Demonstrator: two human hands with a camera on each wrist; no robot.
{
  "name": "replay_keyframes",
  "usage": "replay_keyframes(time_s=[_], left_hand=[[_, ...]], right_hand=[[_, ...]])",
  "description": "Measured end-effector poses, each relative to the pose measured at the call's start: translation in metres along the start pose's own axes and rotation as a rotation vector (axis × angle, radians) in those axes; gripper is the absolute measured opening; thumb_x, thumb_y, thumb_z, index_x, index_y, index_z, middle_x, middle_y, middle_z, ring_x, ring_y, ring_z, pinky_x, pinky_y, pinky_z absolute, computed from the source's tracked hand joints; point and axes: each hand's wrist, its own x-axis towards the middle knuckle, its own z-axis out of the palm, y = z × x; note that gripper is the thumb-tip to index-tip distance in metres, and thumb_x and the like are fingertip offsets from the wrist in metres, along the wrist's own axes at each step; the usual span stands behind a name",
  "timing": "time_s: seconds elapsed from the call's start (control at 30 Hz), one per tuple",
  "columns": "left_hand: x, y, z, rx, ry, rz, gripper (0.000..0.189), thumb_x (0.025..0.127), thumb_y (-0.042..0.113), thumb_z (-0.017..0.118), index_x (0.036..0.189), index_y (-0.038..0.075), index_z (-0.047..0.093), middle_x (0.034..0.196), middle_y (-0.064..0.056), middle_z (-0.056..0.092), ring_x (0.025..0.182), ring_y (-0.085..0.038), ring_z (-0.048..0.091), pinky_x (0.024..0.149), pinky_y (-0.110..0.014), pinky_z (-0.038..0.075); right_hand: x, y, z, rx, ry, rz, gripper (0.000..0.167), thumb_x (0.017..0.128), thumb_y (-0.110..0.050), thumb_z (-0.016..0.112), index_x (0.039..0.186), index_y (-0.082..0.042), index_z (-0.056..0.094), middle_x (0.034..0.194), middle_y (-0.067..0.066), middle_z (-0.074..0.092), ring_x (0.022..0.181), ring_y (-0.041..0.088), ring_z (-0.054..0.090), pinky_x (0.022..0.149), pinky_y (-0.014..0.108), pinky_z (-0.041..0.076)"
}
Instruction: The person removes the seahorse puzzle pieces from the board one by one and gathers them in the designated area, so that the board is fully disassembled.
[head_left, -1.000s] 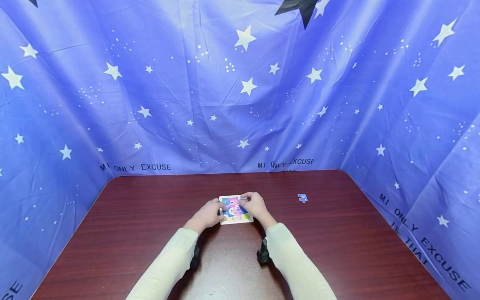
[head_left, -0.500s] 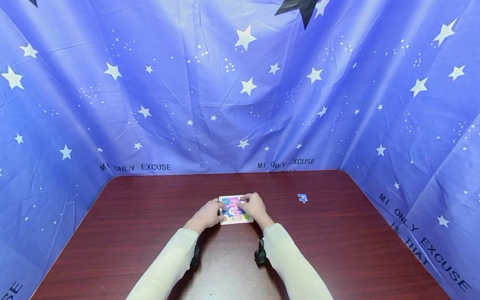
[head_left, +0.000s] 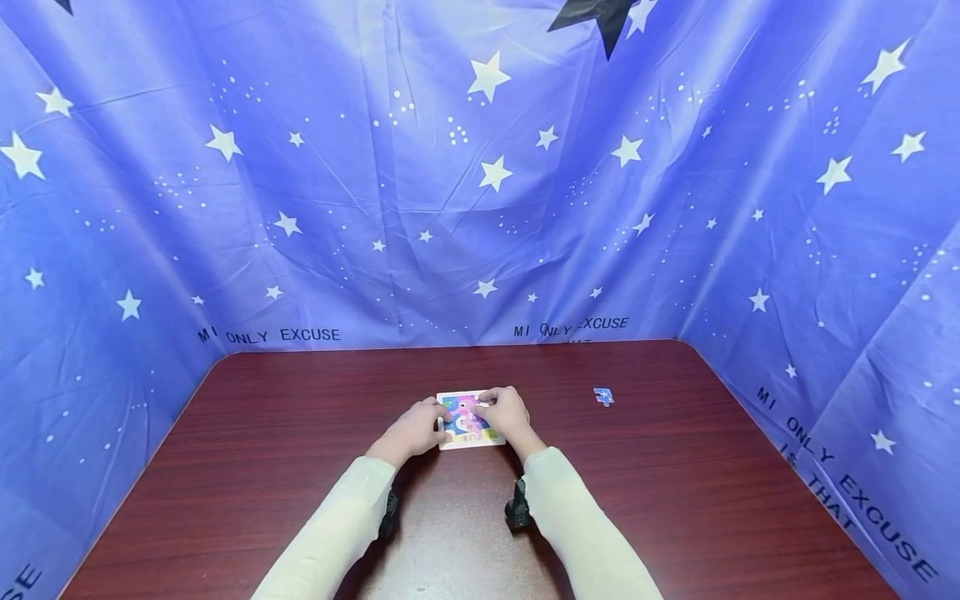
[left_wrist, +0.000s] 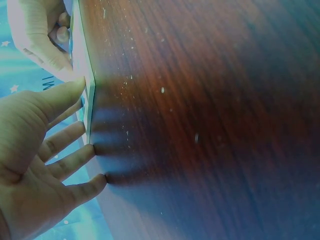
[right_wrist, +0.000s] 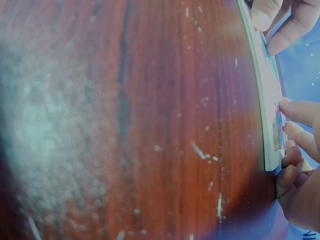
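The left hand [head_left: 414, 427] is spread wide at the left edge of the seahorse puzzle [head_left: 467, 427] on the table [head_left: 675, 483], the right hand [head_left: 512, 414] touches its far right corner, pinching or not I can't tell!

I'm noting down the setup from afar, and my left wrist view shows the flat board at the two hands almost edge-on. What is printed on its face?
Observer: The head view shows a pink figure, which looks like a seahorse, on the white-rimmed board.

Operator: Thanks. My view holds little beyond the hands, that board and bare wood. Is anything else lying on the table?

Observer: Yes, the head view also has one loose blue puzzle piece. It lies apart from the board, off to the person's right, past the right hand, and neither hand touches it.
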Motion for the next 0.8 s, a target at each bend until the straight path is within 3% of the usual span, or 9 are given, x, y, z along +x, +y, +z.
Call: replay_keyframes(time_s=[0.8], left_hand=[[0.0007, -0.0001, 0.0011, 0.004, -0.011, -0.009, 0.023, 0.079, 0.014, 0.072, 0.099, 0.004, 0.067, 0.103, -0.009, 0.058, 0.093, -0.023, 0.056, 0.089, -0.038, 0.046]], right_hand=[[0.0013, -0.0007, -0.0002, 0.017, 0.008, 0.037, 0.02, 0.074, -0.025, 0.077, 0.09, -0.016, 0.07, 0.088, 0.001, 0.056, 0.08, 0.017, 0.054, 0.067, 0.033, 0.04]])
